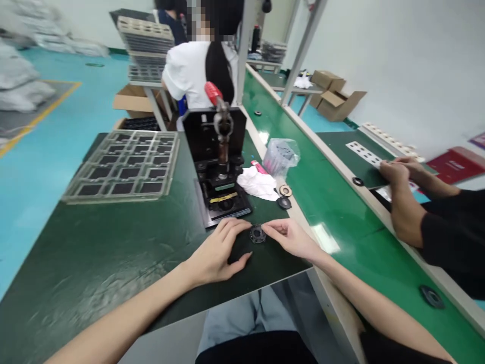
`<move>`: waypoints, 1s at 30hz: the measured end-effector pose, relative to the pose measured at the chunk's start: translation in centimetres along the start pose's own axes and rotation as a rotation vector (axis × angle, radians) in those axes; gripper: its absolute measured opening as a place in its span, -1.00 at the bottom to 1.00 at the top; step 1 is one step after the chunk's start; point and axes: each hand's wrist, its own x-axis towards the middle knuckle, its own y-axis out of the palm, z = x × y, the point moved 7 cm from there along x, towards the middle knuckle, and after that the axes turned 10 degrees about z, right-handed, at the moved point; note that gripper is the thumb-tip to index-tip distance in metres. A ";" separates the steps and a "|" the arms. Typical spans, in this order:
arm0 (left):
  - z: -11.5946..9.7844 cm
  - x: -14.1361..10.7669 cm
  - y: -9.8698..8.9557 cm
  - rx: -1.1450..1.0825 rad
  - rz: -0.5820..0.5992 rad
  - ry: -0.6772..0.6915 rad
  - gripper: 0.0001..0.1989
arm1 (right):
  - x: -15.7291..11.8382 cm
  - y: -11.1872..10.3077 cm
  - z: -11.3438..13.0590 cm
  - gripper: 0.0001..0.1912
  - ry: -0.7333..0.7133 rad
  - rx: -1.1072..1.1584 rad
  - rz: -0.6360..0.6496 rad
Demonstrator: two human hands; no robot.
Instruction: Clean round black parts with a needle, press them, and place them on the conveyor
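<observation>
A small black round part with a metal centre (257, 234) sits on the dark green bench top (94, 258), held between my two hands. My left hand (217, 252) curls around its left edge, and a dark piece (238, 253) lies under that palm. My right hand (288, 238) pinches the part from the right with thumb and forefinger. Just beyond my hands stands a black bench press with a red handle (222, 151). A crumpled white cloth (257, 183) and several ring parts, including a tan one (285, 190), lie to its right.
A clear compartment tray (121, 164) lies at the bench's left, and a plastic bag (281, 156) stands near the cloth. A green conveyor belt (333, 217) runs along the right. Beyond it, a co-worker's hands (396, 172) work at a neighbouring bench.
</observation>
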 end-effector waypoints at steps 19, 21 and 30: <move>2.0 -0.1 1.9 -0.148 0.073 -0.160 -0.52 | 6.8 0.2 5.7 -0.50 -0.398 -0.112 -0.192; 2.1 0.0 2.0 -0.158 0.072 -0.163 -0.53 | 8.3 1.0 5.7 -0.53 -0.419 -0.131 -0.176; 1.9 0.0 2.3 -0.061 0.094 -0.144 -0.57 | 8.9 2.2 6.4 -0.75 -0.530 -0.445 -0.228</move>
